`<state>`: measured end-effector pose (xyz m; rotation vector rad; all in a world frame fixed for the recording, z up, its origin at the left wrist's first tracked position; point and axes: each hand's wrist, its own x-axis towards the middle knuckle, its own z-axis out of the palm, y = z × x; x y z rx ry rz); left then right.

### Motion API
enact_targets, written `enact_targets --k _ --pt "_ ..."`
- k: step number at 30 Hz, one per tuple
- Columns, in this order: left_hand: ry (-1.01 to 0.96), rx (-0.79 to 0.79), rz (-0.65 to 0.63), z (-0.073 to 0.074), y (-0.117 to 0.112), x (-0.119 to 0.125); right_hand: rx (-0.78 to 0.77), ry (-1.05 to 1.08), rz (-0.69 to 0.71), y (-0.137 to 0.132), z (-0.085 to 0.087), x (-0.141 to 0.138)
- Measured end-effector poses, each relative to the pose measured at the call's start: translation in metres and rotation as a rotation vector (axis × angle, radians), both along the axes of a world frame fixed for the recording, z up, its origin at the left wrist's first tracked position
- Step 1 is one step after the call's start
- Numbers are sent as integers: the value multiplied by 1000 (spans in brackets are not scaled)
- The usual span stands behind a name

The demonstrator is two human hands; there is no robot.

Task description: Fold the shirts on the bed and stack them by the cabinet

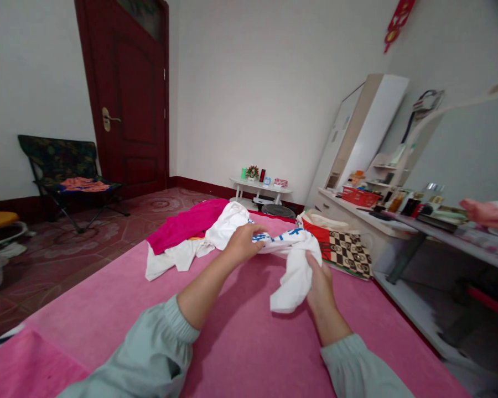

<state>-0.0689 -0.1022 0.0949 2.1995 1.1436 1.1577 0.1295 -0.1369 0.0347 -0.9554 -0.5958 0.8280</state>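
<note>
A white shirt (pixel 297 271) with blue print is lifted above the pink bed cover (pixel 240 331), with a sleeve-like end hanging down on the right. My right hand (pixel 320 279) is closed on its right side, thumb in front of the fabric. On the upper part of the shirt, my left hand (pixel 244 243) grips the cloth between curled fingers and thumb. Beyond my left hand, the shirt's white cloth reaches a pile where a magenta garment (pixel 186 224) lies over more white fabric (pixel 178 257).
A checkered bag (pixel 348 251) rests at the bed's right edge, beside a dressing table (pixel 392 226) crowded with bottles and a red basket (pixel 360 197). A low white table (pixel 261 185) stands by the far wall. On the left are a folding chair (pixel 66 160) and a door (pixel 128 99).
</note>
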Motion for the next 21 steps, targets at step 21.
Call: enact_targets --k 21 --pt "-728 -515 -232 2 13 -57 359 134 -384 -15 75 68"
